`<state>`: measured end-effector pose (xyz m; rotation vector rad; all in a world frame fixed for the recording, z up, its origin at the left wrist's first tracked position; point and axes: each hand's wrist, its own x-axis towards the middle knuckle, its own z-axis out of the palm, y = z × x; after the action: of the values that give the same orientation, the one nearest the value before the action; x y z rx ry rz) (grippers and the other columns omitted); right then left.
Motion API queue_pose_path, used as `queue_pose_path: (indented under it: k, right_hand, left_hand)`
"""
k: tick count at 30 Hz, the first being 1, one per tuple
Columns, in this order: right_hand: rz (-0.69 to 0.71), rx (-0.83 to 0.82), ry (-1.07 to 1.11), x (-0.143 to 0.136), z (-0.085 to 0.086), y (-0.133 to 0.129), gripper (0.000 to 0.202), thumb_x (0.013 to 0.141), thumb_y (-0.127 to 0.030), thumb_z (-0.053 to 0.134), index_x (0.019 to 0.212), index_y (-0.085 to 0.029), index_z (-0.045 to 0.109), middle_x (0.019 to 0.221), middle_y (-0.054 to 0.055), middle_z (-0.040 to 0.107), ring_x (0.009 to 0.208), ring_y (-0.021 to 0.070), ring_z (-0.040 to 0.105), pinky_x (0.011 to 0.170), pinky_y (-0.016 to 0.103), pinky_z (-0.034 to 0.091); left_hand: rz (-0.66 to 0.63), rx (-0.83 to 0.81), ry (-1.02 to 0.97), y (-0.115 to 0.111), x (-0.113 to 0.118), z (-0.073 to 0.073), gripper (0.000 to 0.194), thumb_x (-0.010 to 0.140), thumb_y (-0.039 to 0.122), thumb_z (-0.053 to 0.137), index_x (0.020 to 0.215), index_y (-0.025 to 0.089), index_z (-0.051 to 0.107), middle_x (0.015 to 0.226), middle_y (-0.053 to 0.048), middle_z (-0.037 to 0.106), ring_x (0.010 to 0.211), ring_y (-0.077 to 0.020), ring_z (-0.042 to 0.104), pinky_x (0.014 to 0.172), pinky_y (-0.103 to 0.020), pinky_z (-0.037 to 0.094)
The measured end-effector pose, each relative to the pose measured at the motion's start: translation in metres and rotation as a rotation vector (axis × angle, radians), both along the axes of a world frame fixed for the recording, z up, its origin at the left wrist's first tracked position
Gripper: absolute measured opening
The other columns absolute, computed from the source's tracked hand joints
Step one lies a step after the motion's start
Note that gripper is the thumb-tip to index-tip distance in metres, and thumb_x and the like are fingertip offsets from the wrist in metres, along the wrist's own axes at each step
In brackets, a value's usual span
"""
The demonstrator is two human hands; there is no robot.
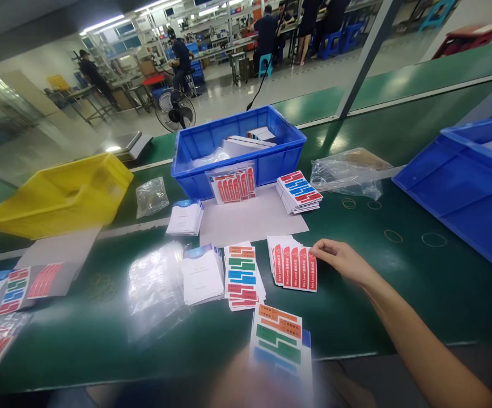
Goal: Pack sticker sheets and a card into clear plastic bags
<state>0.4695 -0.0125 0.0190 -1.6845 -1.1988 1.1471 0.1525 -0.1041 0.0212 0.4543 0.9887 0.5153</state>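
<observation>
My right hand (343, 259) has its thumb and fingers pinched on the right edge of the top red label sheet (295, 267), which lies on a fanned stack. Blurred at the bottom edge, my left hand (235, 377) holds a sheet of orange, green and blue stickers (278, 340), with a blue-edged paper showing behind it. Its fingers are mostly hidden. Between the hands and the white booklets (202, 276) lies a pile of multicoloured sticker sheets (241, 275). Clear plastic bags (155, 280) lie left of the booklets.
Behind stands a blue bin (240, 153) with a bagged set of red labels (233, 186) against its front. Red-and-blue sticker sheets (300, 190) are stacked beside it. A yellow bin (59, 195) stands left, another blue bin (462, 175) right. Rubber bands (393, 236) lie on the green table.
</observation>
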Motion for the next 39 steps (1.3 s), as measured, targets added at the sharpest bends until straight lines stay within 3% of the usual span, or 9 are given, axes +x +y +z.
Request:
queue_pose_path:
  k: [7, 11, 15, 19, 22, 27, 33, 36, 39]
  right_hand:
    - [0.056, -0.007, 0.300, -0.045, 0.037, -0.055, 0.033, 0.086, -0.052, 0.058, 0.072, -0.022, 0.051, 0.062, -0.001, 0.056, 0.054, 0.0149, 0.055, 0.052, 0.028, 0.047]
    - [0.087, 0.182, -0.067, -0.098, 0.022, -0.082, 0.028, 0.090, -0.042, 0.053, 0.070, -0.022, 0.056, 0.122, 0.012, 0.059, 0.115, 0.0307, 0.056, 0.092, 0.046, 0.049]
    - [0.024, 0.351, -0.444, -0.117, 0.007, -0.093, 0.014, 0.091, -0.033, 0.051, 0.084, -0.024, 0.058, 0.133, 0.014, 0.053, 0.126, 0.0348, 0.048, 0.096, 0.054, 0.046]
    - [0.061, 0.458, -0.468, -0.109, 0.010, -0.097, 0.044, 0.089, -0.030, 0.056, 0.131, -0.025, 0.043, 0.146, 0.015, 0.043, 0.132, 0.0327, 0.044, 0.102, 0.052, 0.044]
    - [0.238, 0.376, -0.290, -0.104, 0.005, -0.097, 0.064, 0.088, -0.028, 0.059, 0.144, -0.029, 0.029, 0.150, 0.011, 0.041, 0.137, 0.0282, 0.040, 0.110, 0.049, 0.039]
    - [0.289, 0.220, -0.003, -0.112, -0.024, -0.092, 0.060, 0.087, -0.027, 0.061, 0.141, -0.028, 0.035, 0.142, 0.011, 0.052, 0.135, 0.0257, 0.045, 0.111, 0.049, 0.036]
    - [0.261, 0.222, 0.122, -0.124, -0.035, -0.087, 0.015, 0.088, -0.035, 0.061, 0.096, -0.023, 0.067, 0.104, 0.008, 0.073, 0.098, 0.0250, 0.069, 0.091, 0.038, 0.054]
    - [0.292, 0.241, 0.149, -0.116, -0.038, -0.087, 0.017, 0.088, -0.037, 0.061, 0.081, -0.023, 0.070, 0.092, 0.006, 0.075, 0.089, 0.0229, 0.071, 0.084, 0.031, 0.057]
    - [0.267, 0.267, 0.139, -0.101, -0.046, -0.089, 0.016, 0.087, -0.038, 0.062, 0.082, -0.025, 0.072, 0.096, 0.006, 0.077, 0.092, 0.0228, 0.073, 0.084, 0.027, 0.057]
  left_hand:
    - [0.078, 0.035, 0.039, 0.004, 0.000, 0.003, 0.054, 0.065, 0.063, 0.073, 0.100, 0.021, 0.074, 0.097, -0.012, 0.076, 0.098, -0.0363, 0.069, 0.087, -0.047, 0.054]
    - [0.070, 0.132, 0.051, 0.006, 0.005, 0.005, 0.059, 0.067, 0.070, 0.066, 0.103, 0.024, 0.073, 0.095, -0.010, 0.076, 0.096, -0.0365, 0.069, 0.079, -0.046, 0.056]
    - [0.023, 0.233, 0.082, 0.011, 0.004, 0.012, 0.057, 0.063, 0.050, 0.080, 0.108, 0.016, 0.069, 0.098, -0.012, 0.075, 0.087, -0.0309, 0.070, 0.078, -0.038, 0.055]
    - [-0.283, 0.620, 0.343, 0.025, -0.003, 0.037, 0.027, 0.085, 0.035, 0.060, 0.103, 0.017, 0.070, 0.088, -0.007, 0.074, 0.077, -0.0212, 0.065, 0.073, -0.029, 0.051]
    - [-0.533, 1.002, 0.576, 0.037, -0.005, 0.048, 0.030, 0.090, 0.020, 0.045, 0.104, 0.023, 0.071, 0.088, -0.004, 0.073, 0.080, -0.0199, 0.065, 0.077, -0.028, 0.049]
    - [-0.719, 1.249, 0.795, 0.046, -0.002, 0.033, 0.031, 0.081, 0.010, 0.051, 0.103, 0.022, 0.068, 0.096, -0.004, 0.074, 0.088, -0.0219, 0.068, 0.079, -0.031, 0.051]
    - [-0.545, 1.357, 0.727, 0.039, 0.001, 0.024, 0.017, 0.078, 0.013, 0.059, 0.091, 0.019, 0.069, 0.084, -0.004, 0.073, 0.077, -0.0180, 0.067, 0.073, -0.028, 0.052]
    - [-0.340, 1.427, 0.704, 0.043, -0.014, 0.025, 0.027, 0.076, 0.025, 0.066, 0.102, 0.017, 0.065, 0.095, -0.007, 0.073, 0.087, -0.0192, 0.066, 0.081, -0.030, 0.053]
    - [-0.166, 1.372, 1.057, 0.057, -0.050, 0.022, 0.029, 0.083, 0.034, 0.060, 0.107, 0.019, 0.063, 0.104, -0.007, 0.071, 0.098, -0.0191, 0.064, 0.089, -0.031, 0.051]
